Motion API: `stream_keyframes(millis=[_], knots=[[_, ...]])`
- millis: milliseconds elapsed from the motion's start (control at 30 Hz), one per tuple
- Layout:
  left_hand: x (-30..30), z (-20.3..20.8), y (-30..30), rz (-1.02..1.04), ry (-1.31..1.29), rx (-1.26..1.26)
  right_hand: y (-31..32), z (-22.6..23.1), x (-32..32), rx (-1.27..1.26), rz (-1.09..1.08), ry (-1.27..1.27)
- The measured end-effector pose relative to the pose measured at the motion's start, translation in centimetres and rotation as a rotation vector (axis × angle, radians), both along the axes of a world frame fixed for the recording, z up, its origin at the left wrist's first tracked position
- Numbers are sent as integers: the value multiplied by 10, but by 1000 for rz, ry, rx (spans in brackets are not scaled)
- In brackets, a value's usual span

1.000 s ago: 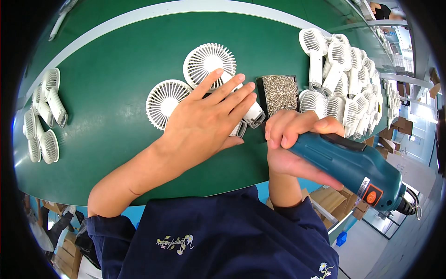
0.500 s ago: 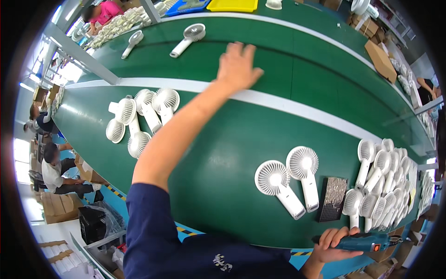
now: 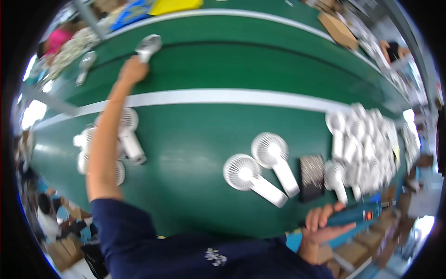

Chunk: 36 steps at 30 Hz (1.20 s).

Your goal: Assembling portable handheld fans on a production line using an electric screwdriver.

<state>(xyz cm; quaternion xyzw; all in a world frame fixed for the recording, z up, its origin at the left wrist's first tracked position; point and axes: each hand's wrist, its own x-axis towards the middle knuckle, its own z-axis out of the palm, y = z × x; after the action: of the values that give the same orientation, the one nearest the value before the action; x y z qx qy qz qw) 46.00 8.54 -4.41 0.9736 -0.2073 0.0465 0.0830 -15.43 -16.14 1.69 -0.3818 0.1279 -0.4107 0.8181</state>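
Note:
My left hand [image 3: 133, 70] reaches far out over the green belt, its fingers closed around the handle of a white handheld fan [image 3: 149, 45]. The fan's round head points away from me; motion blurs the hand somewhat. At the near right edge, my right hand [image 3: 320, 224] grips a teal electric screwdriver [image 3: 353, 215], which lies sideways with its bit end hidden by the hand. Two white handheld fans [image 3: 269, 149] lie on the green worktable [image 3: 186, 186] in front of me, next to a dark tray of small screws [image 3: 311, 176].
A dense group of white fans [image 3: 360, 146] covers the table's right side. More fans [image 3: 131, 144] lie at the left, partly behind my left arm. A white rail [image 3: 223, 96] divides table from belt. Another fan [image 3: 85, 67] lies farther left on the belt.
My left hand has swung left along the belt, from spread fingers over bare belt to a hold on the fan's handle. The view has shifted too. My right hand keeps the screwdriver.

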Motion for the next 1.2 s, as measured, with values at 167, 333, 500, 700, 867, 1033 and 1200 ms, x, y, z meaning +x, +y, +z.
stream_keyframes(millis=[167,333,500,700,867,1033,1200], knots=[[-142,40,15,-42,482,-614,-8,3,13,-118,-58,-56],[-295,58,-5,183,797,-950,-33,3,-5,-244,-171,-71],[-361,35,36,393,811,-1267,-55,0,-15,-280,-184,-102],[-416,33,26,327,616,-1079,-79,-9,0,-468,-349,-271],[-431,60,20,309,348,-285,-95,-25,18,-497,-197,-259],[-432,60,7,159,194,-275,-98,-28,20,-484,-228,-259],[-436,47,14,210,231,-350,-96,-32,21,-421,-197,-236]])
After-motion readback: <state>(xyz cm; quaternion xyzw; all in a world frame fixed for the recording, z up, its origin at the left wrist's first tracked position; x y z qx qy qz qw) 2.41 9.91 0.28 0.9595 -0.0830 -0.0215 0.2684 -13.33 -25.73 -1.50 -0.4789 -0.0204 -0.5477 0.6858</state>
